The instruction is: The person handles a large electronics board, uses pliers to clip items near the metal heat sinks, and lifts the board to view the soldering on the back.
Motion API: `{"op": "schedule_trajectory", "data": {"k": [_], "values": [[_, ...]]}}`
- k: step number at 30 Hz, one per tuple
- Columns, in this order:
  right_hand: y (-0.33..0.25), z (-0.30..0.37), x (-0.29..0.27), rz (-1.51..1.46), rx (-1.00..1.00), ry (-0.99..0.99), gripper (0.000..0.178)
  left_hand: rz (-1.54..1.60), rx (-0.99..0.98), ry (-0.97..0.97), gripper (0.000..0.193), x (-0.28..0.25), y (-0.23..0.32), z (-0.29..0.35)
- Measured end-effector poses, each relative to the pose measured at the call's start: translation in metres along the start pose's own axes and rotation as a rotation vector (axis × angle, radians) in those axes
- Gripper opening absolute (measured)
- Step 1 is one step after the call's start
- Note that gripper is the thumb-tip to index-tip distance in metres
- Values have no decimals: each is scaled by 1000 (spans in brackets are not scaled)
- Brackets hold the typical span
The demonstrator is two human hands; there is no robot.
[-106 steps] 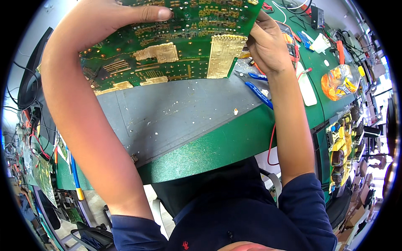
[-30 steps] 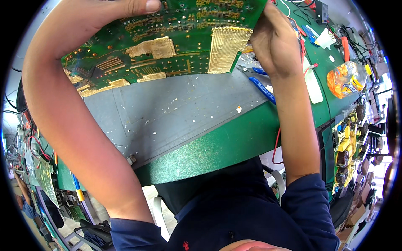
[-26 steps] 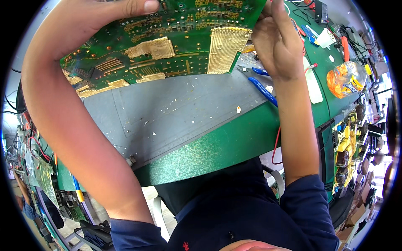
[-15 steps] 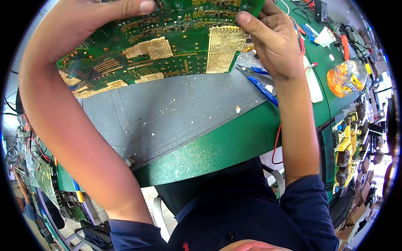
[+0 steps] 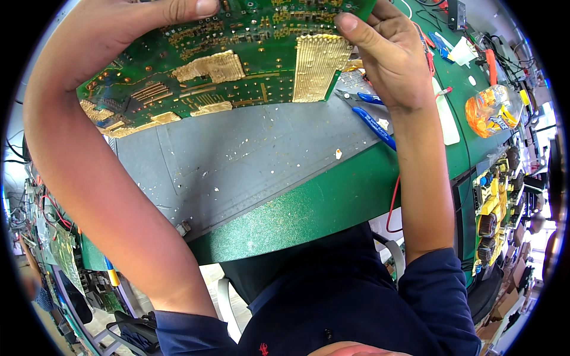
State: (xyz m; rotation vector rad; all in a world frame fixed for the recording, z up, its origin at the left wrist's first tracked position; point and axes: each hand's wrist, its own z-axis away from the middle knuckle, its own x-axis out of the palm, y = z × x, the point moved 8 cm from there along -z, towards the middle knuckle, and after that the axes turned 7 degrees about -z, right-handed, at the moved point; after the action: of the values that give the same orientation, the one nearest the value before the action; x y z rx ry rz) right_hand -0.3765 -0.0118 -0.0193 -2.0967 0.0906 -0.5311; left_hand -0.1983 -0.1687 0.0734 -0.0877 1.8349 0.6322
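A large green circuit board (image 5: pixel 267 59) with gold solder patches is held up above the bench, tilted so its soldered side faces me. My left hand (image 5: pixel 160 13) grips its upper left part, the thumb lying across the face; the other fingers are out of sight. At the right edge my right hand (image 5: pixel 392 53) is closed on the board, thumb on the front and fingers behind. The board's top runs out of the picture. Just below my right hand, blue-handled cutters (image 5: pixel 373 123) lie on the grey mat (image 5: pixel 255 154), partly covered by my wrist.
White crumbs are scattered over the mat, which lies on a green bench top (image 5: pixel 285 219). To the right stand a clear plastic bottle (image 5: pixel 494 111) with an orange label and a yellow component-filled board (image 5: pixel 490 213). A red wire (image 5: pixel 392 204) hangs over the front edge beside my right forearm.
Almost nothing differs. The board and both hands stay in the same hold, with only a very slight shift of the view.
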Motion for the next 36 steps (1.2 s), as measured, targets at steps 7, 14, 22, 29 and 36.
{"op": "schedule_trajectory", "data": {"k": [7, 14, 22, 29, 36], "values": [[0, 2, -3, -9, -14, 22, 49, -4, 10, 1, 65, 2, 2, -1], [1, 1, -1, -41, -13, -5, 48, -8, 2, 5, 66, 3, 2, 1], [0, 1, 5, -43, -15, -98, 44, -2, 0, 10, 67, 5, 0, 1], [2, 2, 5, -51, 4, -60, 45, -3, -2, 6, 67, 3, -1, 0], [5, 3, 5, -128, 19, -86, 49, -6, -7, 5, 68, 2, -1, -1]]}}
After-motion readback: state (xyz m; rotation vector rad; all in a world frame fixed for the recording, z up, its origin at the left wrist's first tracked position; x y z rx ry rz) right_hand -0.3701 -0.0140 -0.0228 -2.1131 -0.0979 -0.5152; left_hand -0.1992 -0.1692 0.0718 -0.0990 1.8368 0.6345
